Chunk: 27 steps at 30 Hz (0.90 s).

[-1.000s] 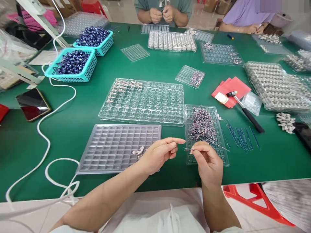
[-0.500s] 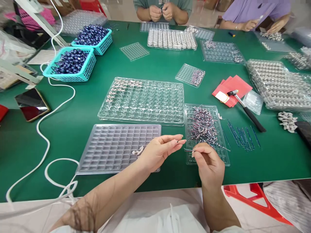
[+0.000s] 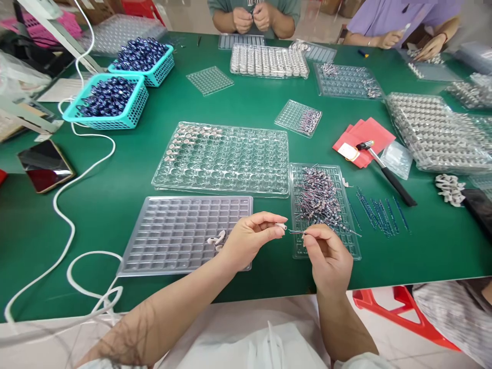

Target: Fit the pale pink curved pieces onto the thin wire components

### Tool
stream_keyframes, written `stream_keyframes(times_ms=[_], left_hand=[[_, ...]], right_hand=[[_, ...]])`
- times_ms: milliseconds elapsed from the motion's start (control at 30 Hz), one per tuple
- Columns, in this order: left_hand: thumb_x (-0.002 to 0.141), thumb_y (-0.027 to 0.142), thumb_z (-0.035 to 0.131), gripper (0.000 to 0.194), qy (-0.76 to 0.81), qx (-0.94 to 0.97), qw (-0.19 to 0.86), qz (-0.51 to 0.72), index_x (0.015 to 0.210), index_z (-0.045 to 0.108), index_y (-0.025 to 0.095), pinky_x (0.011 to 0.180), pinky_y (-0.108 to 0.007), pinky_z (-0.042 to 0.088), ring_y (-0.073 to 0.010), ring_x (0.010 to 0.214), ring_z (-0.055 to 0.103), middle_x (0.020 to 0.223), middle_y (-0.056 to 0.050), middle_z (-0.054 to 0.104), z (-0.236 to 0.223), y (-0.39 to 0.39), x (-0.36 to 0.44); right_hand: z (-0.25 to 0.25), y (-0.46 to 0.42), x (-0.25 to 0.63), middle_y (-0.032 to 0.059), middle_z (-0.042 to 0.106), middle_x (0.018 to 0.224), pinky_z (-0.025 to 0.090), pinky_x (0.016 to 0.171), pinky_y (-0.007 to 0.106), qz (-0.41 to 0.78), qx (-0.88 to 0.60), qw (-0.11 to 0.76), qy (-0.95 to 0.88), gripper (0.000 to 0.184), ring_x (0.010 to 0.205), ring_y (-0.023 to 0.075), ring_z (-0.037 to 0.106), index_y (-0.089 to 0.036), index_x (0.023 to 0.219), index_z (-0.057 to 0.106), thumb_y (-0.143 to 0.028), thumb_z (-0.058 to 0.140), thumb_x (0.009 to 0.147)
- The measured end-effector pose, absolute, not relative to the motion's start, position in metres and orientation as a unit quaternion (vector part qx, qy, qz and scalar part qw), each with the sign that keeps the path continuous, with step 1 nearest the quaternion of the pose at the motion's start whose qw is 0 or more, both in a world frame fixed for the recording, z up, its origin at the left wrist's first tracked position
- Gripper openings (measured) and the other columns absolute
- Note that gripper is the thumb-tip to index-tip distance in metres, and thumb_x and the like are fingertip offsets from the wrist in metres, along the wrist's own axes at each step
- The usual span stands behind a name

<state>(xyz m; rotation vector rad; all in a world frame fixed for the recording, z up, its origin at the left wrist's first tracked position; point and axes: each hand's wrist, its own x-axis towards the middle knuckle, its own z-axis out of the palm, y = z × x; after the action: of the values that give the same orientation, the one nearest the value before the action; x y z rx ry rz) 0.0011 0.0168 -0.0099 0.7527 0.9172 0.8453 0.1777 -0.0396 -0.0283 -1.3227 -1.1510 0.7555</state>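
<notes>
Pinched between the fingers of my left hand (image 3: 251, 237) is a small white earphone housing (image 3: 281, 225). My right hand (image 3: 329, 259) grips a small wired part by its end, and its thin wires (image 3: 295, 232) point left at the housing. Whether the wire tips touch the housing, I cannot tell. Beneath and beyond my right hand lies a clear tray (image 3: 350, 241) with a heap of small wired parts (image 3: 319, 195). A grey compartment tray (image 3: 172, 236) is under my left forearm, with a few white housings (image 3: 217, 239) on it.
Beyond is a clear tray (image 3: 230, 159) with white pieces at its left. Blue baskets (image 3: 132, 110) of dark coiled cables stand far left. A hammer (image 3: 390, 177) rests partly on red cards (image 3: 363, 136). Blue strips (image 3: 380, 212) lie right. Two people sit across the table.
My left fingers have turned and closed, and the white housing now shows at their tips. The wires in my right hand now point straight at it. The view has shifted slightly.
</notes>
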Motion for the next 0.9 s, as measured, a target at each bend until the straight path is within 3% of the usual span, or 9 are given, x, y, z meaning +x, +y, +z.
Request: stream_keyframes(times_ms=[433,900], left_hand=[[0.073,0.018,0.082,0.015,0.401,0.392,0.71,0.426,0.086,0.081,0.023,0.082,-0.029,0.057,-0.0126,0.08,0.066,0.086,-0.001,0.067,-0.0087,0.015,0.0025],[0.072,0.014,0.082,0.018,0.392,0.402,0.705,0.434,0.086,0.082,0.024,0.078,-0.025,0.055,-0.0116,0.08,0.063,0.086,-0.001,0.064,-0.0092,0.0144,0.0035]], right_hand=[[-0.0236,-0.0383,0.1779,-0.0011,0.065,0.084,0.049,0.063,0.022,0.313,-0.586,0.543,-0.513,0.006,0.073,0.0114,0.061,-0.024,0.087,0.068,-0.02,0.065,0.09],[-0.0281,-0.037,0.1768,0.0005,0.064,0.083,0.05,0.067,0.027,0.258,-0.579,0.545,-0.548,0.008,0.078,0.0146,0.062,-0.023,0.087,0.066,-0.017,0.064,0.089]])
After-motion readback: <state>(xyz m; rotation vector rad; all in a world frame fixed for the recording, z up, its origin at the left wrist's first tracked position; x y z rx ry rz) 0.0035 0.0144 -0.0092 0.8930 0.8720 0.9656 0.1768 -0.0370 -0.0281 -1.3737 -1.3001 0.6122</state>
